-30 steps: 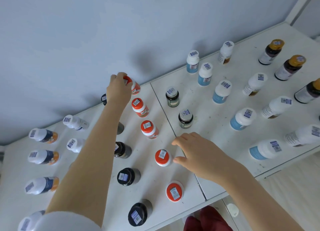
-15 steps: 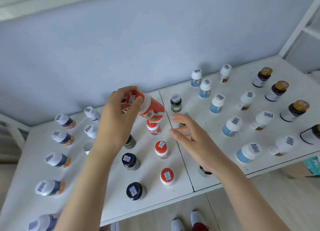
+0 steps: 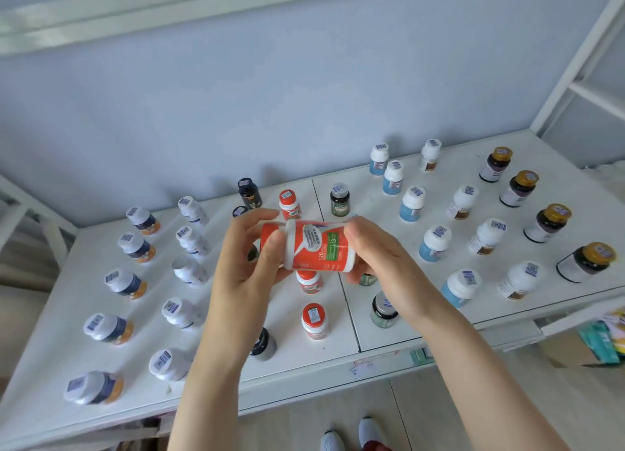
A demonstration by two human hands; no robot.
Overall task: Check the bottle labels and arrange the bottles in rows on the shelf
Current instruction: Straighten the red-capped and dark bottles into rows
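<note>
Head view: both hands hold one red-capped bottle (image 3: 316, 246) sideways above the middle of the white shelf (image 3: 372, 329), label up. The left hand (image 3: 248, 264) wraps fingers around its cap end; the right hand (image 3: 375, 251) pinches its base. Rows of upright bottles stand left, right and beneath, including gold-capped bottles (image 3: 551, 222) far right.

Both hands — left hand (image 3: 248, 264) and right hand (image 3: 378, 252) — grip a red-and-white plastic bottle (image 3: 313, 246) sideways, label facing up, above the white shelf (image 3: 389, 325) of upright bottles in rows.
</note>
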